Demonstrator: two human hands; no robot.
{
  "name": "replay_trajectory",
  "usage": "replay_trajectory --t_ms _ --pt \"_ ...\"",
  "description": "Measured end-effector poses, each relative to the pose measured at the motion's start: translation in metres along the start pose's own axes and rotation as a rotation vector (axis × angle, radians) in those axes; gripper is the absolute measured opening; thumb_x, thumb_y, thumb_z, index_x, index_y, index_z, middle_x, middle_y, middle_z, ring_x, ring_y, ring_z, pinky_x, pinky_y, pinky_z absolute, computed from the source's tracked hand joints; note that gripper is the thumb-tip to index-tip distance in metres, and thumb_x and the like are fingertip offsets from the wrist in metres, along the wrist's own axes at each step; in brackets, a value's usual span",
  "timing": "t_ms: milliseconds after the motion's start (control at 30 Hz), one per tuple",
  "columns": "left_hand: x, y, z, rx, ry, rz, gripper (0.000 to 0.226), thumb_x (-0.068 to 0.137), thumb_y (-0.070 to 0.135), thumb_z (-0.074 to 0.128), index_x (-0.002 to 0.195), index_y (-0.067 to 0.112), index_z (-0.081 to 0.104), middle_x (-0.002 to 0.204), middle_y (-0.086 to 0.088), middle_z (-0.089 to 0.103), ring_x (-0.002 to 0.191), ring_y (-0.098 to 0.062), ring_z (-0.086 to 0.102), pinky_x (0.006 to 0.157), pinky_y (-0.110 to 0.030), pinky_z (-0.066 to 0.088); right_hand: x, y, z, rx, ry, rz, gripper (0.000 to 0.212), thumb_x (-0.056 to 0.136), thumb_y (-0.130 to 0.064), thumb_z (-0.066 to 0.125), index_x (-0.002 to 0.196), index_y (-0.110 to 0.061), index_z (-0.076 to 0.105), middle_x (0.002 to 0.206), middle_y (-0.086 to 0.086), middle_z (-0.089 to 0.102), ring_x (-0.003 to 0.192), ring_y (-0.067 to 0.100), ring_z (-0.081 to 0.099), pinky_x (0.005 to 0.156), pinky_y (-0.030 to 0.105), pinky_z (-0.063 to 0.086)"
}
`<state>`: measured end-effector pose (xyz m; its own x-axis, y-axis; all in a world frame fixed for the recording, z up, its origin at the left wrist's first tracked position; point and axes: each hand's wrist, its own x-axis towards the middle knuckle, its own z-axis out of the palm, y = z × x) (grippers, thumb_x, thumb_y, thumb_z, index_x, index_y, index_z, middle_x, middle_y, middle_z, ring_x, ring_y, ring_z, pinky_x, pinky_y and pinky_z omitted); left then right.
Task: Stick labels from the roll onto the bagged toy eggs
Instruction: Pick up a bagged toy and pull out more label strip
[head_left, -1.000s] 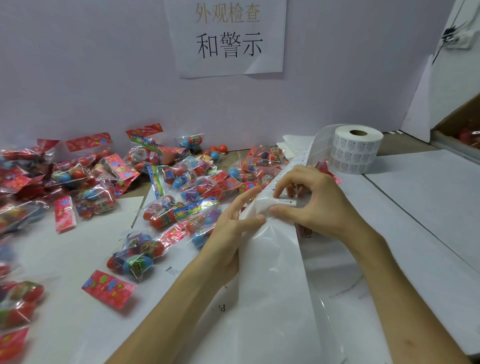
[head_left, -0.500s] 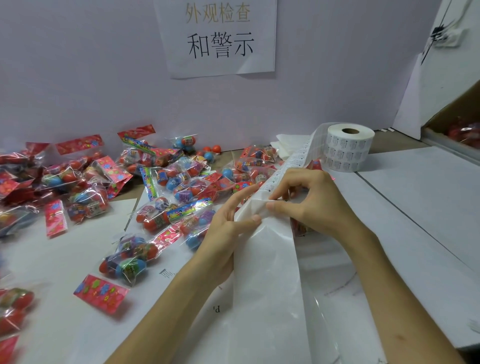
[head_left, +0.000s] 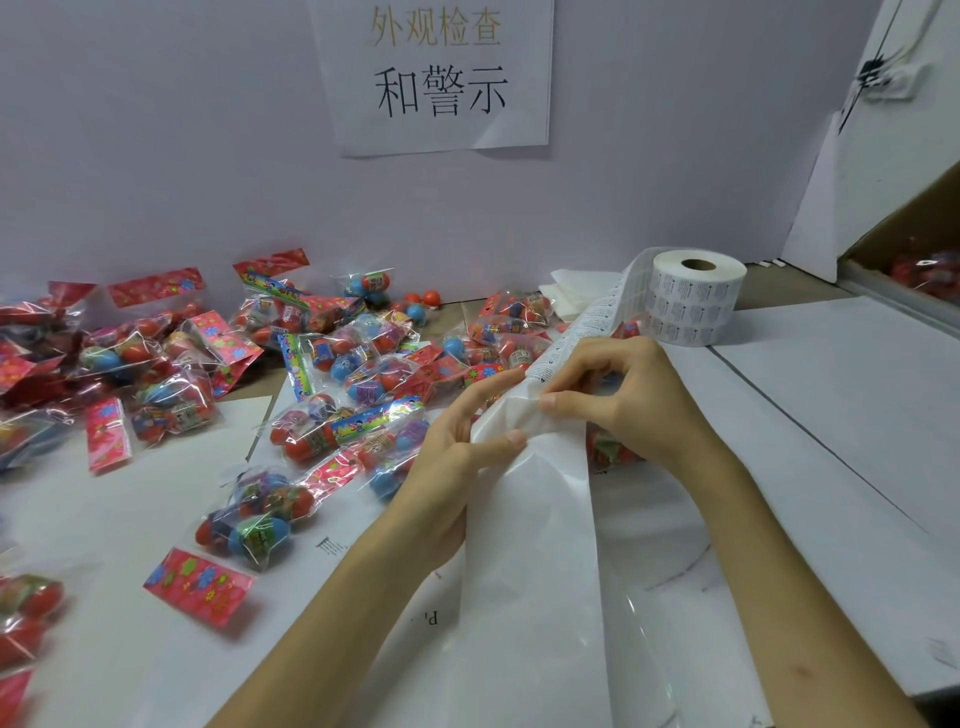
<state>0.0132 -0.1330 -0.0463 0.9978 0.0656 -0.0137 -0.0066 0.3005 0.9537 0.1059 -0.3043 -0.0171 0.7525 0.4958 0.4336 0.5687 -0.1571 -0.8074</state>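
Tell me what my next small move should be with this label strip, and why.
Probably peel the lowest label free with the right hand while the left hand steadies the bare backing. Both hands pinch the label strip just where printed labels end, no label looks lifted yet, and the bagged toy eggs lie beside the left hand.
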Motion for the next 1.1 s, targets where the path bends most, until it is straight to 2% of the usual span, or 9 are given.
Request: replay_trajectory --t_ms 133,333,433,567,700,767,833,933,1100 --pt "-0.001 0.002 0.001 -0.008 -0.021 -0.024 0.056 0.091 -0.002 0.067 0.12 0.045 0.072 0.145 0.004 0.055 0.127 -0.029 0.062 0.094 -0.045 0.061 0.001 0.0 0.0 0.027 0.004 0.022 0.008 0.076 -0.005 0.085 0.077 -0.01 0.08 0.076 0.005 0.074 0.08 0.032 0.066 0.078 0.046 0.055" --pt "-0.005 -0.001 0.002 0.039 -0.054 -0.019 0.054 0.092 -0.009 0.061 0.12 0.036 0.074 0.12 0.018 0.071 0.107 -0.014 0.073 0.076 -0.031 0.062 0.006 0.006 -0.007 0.081 0.251 0.027 0.017 0.084 -0.004 0.078 0.076 -0.018 0.075 0.074 0.002 0.073 0.07 0.011 0.063 0.069 0.028 0.053" --pt "-0.009 0.001 0.004 0.105 -0.244 -0.085 0.042 0.099 0.007 0.064 0.133 0.032 0.068 0.137 0.018 0.063 0.107 -0.007 0.072 0.076 -0.025 0.059 0.008 0.013 -0.014 0.095 0.501 -0.003 0.012 0.087 -0.02 0.078 0.079 -0.028 0.073 0.073 -0.002 0.07 0.069 0.014 0.059 0.067 0.028 0.049" --pt "-0.015 0.009 -0.002 0.43 -0.542 -0.187 0.04 0.099 0.048 0.057 0.139 0.054 0.056 0.136 0.029 0.06 0.063 -0.001 0.049 0.065 -0.015 0.052 0.009 0.019 -0.016 0.11 0.627 -0.029 0.013 0.089 -0.03 0.077 0.09 -0.019 0.071 0.055 -0.004 0.051 0.054 0.012 0.046 0.056 0.022 0.039" --pt "-0.019 0.024 -0.015 0.521 -0.671 -0.249 0.045 0.098 0.056 0.043 0.141 0.048 0.057 0.144 0.031 0.055 0.078 -0.002 0.066 0.083 -0.032 0.061 0.009 0.017 -0.016 0.105 0.605 -0.034 0.017 0.085 -0.028 0.08 0.098 -0.022 0.07 0.061 -0.011 0.061 0.055 0.01 0.054 0.058 0.027 0.047" --pt "-0.017 0.027 -0.023 0.587 -0.731 -0.301 0.05 0.102 0.057 0.039 0.146 0.042 0.055 0.12 0.016 0.074 0.092 -0.018 0.071 0.09 -0.041 0.058 0.009 0.016 -0.016 0.095 0.598 -0.041 0.023 0.082 -0.026 0.082 0.101 -0.022 0.07 0.069 -0.015 0.064 0.059 0.011 0.06 0.059 0.03 0.053" --pt "-0.017 0.027 -0.024 0.611 -0.887 -0.388 0.051 0.106 0.054 0.036 0.152 0.036 0.049 0.072 -0.003 0.073 0.054 -0.017 0.06 0.057 -0.026 0.055 0.009 0.016 -0.017 0.103 0.565 -0.043 0.029 0.08 -0.022 0.083 0.105 -0.022 0.069 0.075 -0.015 0.067 0.063 0.012 0.066 0.062 0.027 0.056" --pt "-0.015 0.025 -0.021 0.568 -1.056 -0.346 0.046 0.111 0.038 0.037 0.151 0.024 0.053 0.059 -0.012 0.063 0.04 -0.016 0.047 0.046 -0.018 0.045 0.009 0.015 -0.016 0.153 0.479 -0.025 0.038 0.08 -0.009 0.083 0.111 -0.023 0.067 0.086 -0.005 0.07 0.075 0.015 0.069 0.072 0.034 0.061" --pt "-0.008 0.021 -0.02 0.312 -0.408 -0.013 0.027 0.1 0.041 0.062 0.116 0.025 0.077 0.055 -0.002 0.056 0.045 -0.012 0.057 0.053 -0.036 0.034 0.005 0.008 -0.006 0.269 0.172 -0.032 0.059 0.078 0.006 0.074 0.13 -0.017 0.059 0.086 0.001 0.068 0.076 0.013 0.068 0.075 0.027 0.055"
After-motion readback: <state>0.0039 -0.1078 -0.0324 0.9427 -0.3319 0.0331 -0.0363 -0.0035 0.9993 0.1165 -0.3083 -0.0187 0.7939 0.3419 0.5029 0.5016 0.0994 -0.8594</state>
